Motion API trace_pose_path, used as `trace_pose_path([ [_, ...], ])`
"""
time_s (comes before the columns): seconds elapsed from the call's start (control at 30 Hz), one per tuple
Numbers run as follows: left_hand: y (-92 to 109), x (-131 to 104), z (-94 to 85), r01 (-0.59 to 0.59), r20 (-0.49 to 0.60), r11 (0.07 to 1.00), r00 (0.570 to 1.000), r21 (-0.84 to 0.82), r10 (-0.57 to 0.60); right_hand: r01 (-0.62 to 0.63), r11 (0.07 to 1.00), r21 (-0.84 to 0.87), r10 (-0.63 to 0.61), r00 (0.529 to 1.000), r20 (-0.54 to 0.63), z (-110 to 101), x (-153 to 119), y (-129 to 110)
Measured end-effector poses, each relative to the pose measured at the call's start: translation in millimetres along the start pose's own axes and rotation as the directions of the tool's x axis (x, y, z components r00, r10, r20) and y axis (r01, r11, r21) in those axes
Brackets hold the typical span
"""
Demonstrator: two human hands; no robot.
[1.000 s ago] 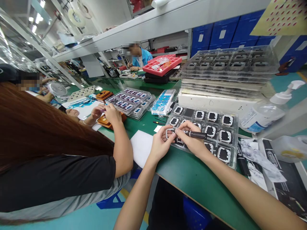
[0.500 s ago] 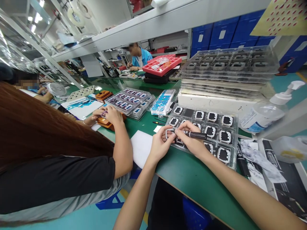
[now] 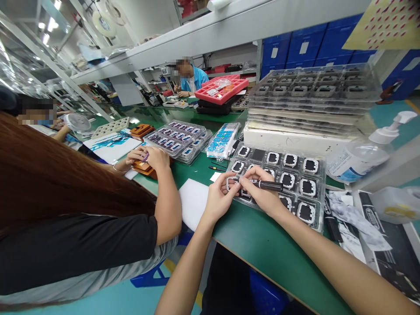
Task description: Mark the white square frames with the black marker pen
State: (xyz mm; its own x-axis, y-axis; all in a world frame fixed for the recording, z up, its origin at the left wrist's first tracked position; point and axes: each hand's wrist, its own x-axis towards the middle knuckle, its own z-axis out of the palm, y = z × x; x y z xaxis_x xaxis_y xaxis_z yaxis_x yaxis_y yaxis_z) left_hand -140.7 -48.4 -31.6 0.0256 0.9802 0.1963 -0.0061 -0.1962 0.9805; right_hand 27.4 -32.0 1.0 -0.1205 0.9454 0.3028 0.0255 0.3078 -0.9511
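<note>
A small light-coloured frame point(image 3: 229, 183) is held in my left hand point(image 3: 219, 194), between thumb and fingers. My right hand point(image 3: 262, 192) grips a black marker point(image 3: 271, 185), its tip end turned left toward the frame. Both hands meet over the near left part of a clear plastic tray point(image 3: 320, 192), which has rows of compartments with white-rimmed black parts, such as one part point(image 3: 307, 187) at the right. One back-row compartment point(image 3: 258, 155) shows no white-rimmed part. My fingers hide some of the tray and the marker's tip.
Stacked trays point(image 3: 311, 94) on a white box point(image 3: 288, 139) stand behind. A pump bottle point(image 3: 364, 153) and markers point(image 3: 333, 221) are at right. To the left, a co-worker's hands point(image 3: 147, 159) work near orange pieces, beside a white foam sheet point(image 3: 193, 203) and more trays point(image 3: 177, 138).
The co-worker's hands at the left have shifted slightly around a small purple item. My own hands, the frame and the marker show no visible movement.
</note>
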Motion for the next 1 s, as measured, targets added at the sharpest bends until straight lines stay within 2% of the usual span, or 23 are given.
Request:
trace_pose_path([
  [1.0,-1.1,-0.1,-0.6,0.01,-0.012,1.0,1.0,0.009,-0.01,-0.006,1.0,0.0,0.006,1.0,-0.006,0.2,0.1,0.4],
])
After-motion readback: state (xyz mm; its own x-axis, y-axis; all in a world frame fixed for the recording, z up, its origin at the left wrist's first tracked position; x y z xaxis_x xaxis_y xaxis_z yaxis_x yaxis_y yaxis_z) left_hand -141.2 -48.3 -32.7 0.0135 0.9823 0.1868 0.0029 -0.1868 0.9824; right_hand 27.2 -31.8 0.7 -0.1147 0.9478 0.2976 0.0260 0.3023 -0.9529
